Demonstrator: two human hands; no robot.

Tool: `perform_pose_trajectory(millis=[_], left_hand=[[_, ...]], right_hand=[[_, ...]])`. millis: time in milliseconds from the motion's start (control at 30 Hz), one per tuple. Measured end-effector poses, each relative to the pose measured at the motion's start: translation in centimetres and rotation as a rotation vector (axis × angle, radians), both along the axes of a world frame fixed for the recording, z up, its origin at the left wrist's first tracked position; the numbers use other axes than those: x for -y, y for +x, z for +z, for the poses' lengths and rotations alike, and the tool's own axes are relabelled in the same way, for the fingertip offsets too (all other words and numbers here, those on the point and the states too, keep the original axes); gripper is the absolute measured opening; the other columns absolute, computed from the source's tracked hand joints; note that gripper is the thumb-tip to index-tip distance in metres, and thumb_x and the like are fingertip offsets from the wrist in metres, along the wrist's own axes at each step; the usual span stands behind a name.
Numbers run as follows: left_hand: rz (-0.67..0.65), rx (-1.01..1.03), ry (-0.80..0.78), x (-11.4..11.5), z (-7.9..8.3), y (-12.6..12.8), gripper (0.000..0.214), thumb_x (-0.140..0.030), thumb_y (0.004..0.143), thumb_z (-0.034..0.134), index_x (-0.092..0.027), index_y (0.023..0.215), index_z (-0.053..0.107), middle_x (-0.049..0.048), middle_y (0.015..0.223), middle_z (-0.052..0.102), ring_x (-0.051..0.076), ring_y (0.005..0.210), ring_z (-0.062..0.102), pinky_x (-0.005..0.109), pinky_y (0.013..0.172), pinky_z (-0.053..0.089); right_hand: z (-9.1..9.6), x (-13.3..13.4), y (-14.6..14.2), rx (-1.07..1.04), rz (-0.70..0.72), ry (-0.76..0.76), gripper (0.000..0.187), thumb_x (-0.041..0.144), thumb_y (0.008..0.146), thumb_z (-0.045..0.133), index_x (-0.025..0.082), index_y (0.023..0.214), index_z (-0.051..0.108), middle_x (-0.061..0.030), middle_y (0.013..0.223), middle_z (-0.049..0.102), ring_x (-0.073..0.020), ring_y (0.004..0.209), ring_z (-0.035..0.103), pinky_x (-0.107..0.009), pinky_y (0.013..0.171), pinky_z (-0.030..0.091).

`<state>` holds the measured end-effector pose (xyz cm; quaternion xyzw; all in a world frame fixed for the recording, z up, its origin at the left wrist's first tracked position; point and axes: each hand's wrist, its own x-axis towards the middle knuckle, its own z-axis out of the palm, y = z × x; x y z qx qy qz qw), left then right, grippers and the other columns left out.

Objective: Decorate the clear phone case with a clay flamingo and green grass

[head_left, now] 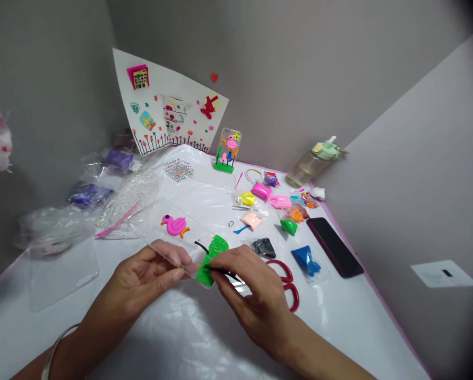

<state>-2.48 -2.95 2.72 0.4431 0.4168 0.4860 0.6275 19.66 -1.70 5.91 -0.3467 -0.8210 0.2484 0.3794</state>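
Note:
My left hand (149, 274) grips a clear phone case (199, 227) by its edge and holds it tilted above the table. A pink clay duck (175, 225) with an orange tail piece is on the case. Green ridged clay (219, 246) covers the end nearest my right hand, and a short black clay strip (201, 246) curves up from it. My right hand (252, 290) pinches another thin black strip (227, 273) against the green clay. Its fingertips hide part of that clay. Red-handled scissors (292, 295) lie partly behind my right hand.
Several clay packets, including a blue one (306, 260) and a black one (263, 247), lie on the right beside a phone (334, 247). A bottle (313, 161), a decorated case (227, 150) and a drawn card (169, 100) stand behind. Another clear case (62, 279) lies left.

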Motion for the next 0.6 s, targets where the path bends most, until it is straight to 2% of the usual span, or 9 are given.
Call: perform_pose_trajectory(millis=[467,600], left_hand=[[-0.017,0.03,0.066,-0.08,0.06,0.25,0.009,-0.022,0.089,0.075,-0.028,0.088,0.068,-0.0047,0.093,0.072,0.013,0.092,0.069,0.017,0.086,0.056],[-0.025,0.034,0.062,-0.02,0.15,0.24,0.009,-0.023,0.087,0.077,-0.028,0.087,0.069,-0.0035,0.092,0.073,0.013,0.091,0.07,0.017,0.085,0.056]], right_hand=[[0.13,0.45,-0.08,-0.008,0.056,0.021,0.021,0.008,0.098,0.058,0.019,0.114,0.065,-0.005,0.1,0.072,-0.0165,0.091,0.063,-0.03,0.081,0.052],[0.06,0.46,-0.02,-0.001,0.07,-0.022,0.023,0.007,0.097,0.06,0.018,0.115,0.065,-0.005,0.102,0.071,-0.0157,0.094,0.063,-0.029,0.083,0.051]])
